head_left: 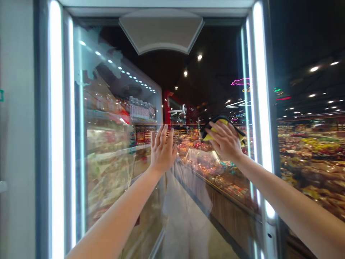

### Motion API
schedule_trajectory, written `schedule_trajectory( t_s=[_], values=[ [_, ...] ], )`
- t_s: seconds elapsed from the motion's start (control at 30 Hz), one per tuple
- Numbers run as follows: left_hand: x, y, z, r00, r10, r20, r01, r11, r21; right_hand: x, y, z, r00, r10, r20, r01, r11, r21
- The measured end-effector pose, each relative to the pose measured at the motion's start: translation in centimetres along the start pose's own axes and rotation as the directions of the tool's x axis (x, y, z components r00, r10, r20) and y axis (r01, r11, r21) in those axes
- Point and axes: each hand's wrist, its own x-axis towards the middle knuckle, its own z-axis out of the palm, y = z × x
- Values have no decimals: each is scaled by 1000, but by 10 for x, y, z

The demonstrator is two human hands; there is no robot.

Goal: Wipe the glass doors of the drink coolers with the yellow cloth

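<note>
A large glass pane [221, 39] stands upright straight ahead of me, full of reflections. My left hand [162, 150] is raised against it near the middle, fingers stretched upward and holding nothing. Farther right, my right hand [228, 142] presses a yellow and black cloth [205, 136] to the glass. The cloth sticks out around the fingers on both sides, and its middle is hidden under them. Both arms reach up from the lower corners.
Bright vertical light strips run along the left frame [56, 126] and right frame [261, 90]. A pale angular panel [161, 30] hangs at the top. Bottles [140, 108], shelves and a pale-clothed figure appear in the glass. Blurred produce displays [309, 162] lie beyond the right frame.
</note>
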Motion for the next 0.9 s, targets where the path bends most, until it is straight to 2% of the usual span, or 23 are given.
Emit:
schedule_trajectory(
  t_s=[0.07,0.1,0.17,0.2,0.27,0.33,0.4,0.47,0.53,0.6,0.67,0.7,0.73,0.8,0.9],
  values=[
    [2,-11,-4,1000,-9,-14,9,1000,10,42,4,5,980,185,-73,-187,982,-22],
    [3,-17,-5,1000,-12,-20,13,1000,18,63,0,8,967,237,-90,-240,970,-22],
    [6,-27,-8,999,-18,-31,18,999,29,94,-20,16,967,246,-71,-248,969,-13],
    [7,-31,-8,999,-22,-35,23,999,28,100,-33,20,975,215,-50,-216,976,-8],
    [8,-38,-10,998,-39,-39,40,999,16,90,-57,24,994,111,0,-111,994,4],
    [8,-43,-12,998,-57,-33,57,998,-1,60,-69,22,997,-25,67,22,999,34],
    [6,-47,-15,998,-56,-15,56,998,-15,27,-64,14,978,-152,143,143,987,72],
    [5,-52,-18,999,-43,5,43,999,-25,9,-46,3,959,-202,196,191,979,74],
    [5,-57,-20,999,-31,20,32,999,-31,15,-27,-3,974,-121,189,121,993,12],
    [6,-62,-19,999,-24,20,25,999,-38,42,-19,-1,993,39,114,-34,998,-50],
    [7,-65,-16,1000,-20,9,20,999,-49,75,-29,8,981,193,26,-191,979,-79],
    [7,-66,-15,1000,-18,2,18,998,-53,87,-41,14,973,233,4,-232,970,-78],
    [7,-67,-13,1000,-17,-6,17,998,-56,94,-55,19,973,229,6,-228,971,-72],
    [5,-68,-10,1000,-14,-20,13,998,-56,88,-84,28,992,108,64,-106,993,-43],
    [0,-69,-10,1000,3,-26,-5,998,-60,45,-104,26,974,-140,179,133,990,54]
  ],
)
